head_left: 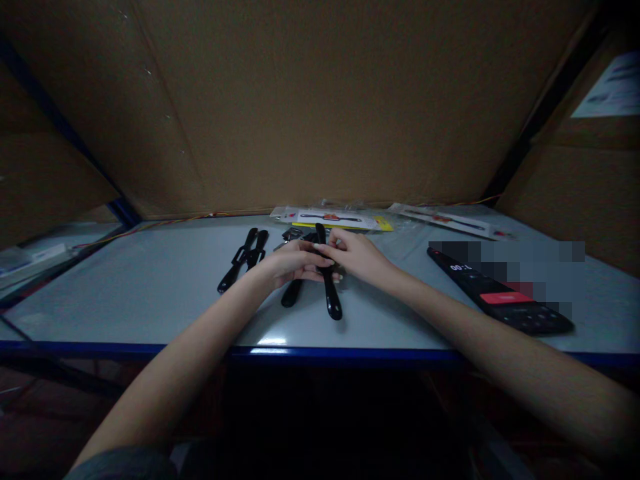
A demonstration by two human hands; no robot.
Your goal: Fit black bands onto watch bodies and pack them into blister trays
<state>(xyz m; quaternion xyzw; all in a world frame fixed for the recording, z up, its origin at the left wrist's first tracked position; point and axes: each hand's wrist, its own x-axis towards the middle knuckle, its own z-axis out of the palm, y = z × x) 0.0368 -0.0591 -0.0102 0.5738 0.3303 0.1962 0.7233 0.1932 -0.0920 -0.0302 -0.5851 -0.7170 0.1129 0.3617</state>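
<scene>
Reaching w/ both arms over blue front edge (320,356) of pale tabletop (390,330). At R, can see blk phone (465,277) w/ red bar on screen, partly pixelated. Nr table's middle, holding blk two-handled tool (333,300), pointed lengthwise at front edge. Gripping its mid-part w/ both hands tog., fingers overlapping: L hand (295,261) and R hand (357,252). Can't tell if touching table. Under L hand, can see 2nd blk tool (291,293), mostly hidden. Further L, can see blk pair of tools (231,277) lying loose, side by side. Just past L hand, can make out metal bits (293,233), too dim to ID. At back, can see clear plastic pkg (281,212) containing printed card (340,220) w/ tool pic + yellow strip. To its R, can see another clear pkg (503,235), also w/ printed card inside. Can't tell if either contains actual tool. Behind, can see cardboard wall (325,100).
</scene>
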